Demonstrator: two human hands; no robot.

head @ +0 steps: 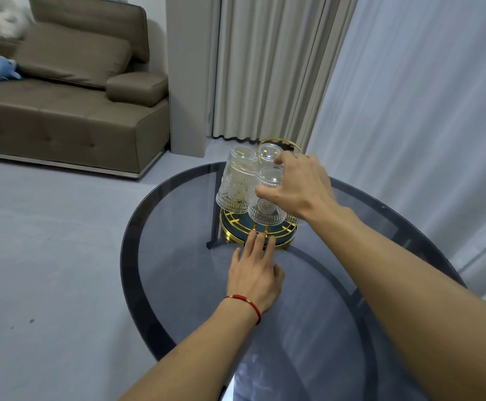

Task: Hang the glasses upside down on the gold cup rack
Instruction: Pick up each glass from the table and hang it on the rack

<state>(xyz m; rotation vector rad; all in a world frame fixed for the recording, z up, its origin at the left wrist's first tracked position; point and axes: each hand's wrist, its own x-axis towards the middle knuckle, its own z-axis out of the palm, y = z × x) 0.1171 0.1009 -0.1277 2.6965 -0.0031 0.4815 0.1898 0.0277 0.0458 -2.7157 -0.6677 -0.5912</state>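
Head view counts three glasses clearly hanging upside down on the gold cup rack [257, 237], with part of a fourth behind the right hand [299, 188], whose fingers curl around the front glass [266, 198]. Left hand [254, 273] lies flat on the glass table [178, 256], fingers together, fingertips touching the rack's base.

The room is evenly and softly lit, with cool daylight filtering through the sheer curtain [426, 111] on the right. Shadows are faint. The dark glass table [178, 285] carries pale streaky reflections near the bottom edge. The glasses [237, 180] catch small bright highlights. The wide lens bends straight lines at the edges, and the forearms look stretched. The sofa [62, 111] and the toys at the upper left are slightly blurred.
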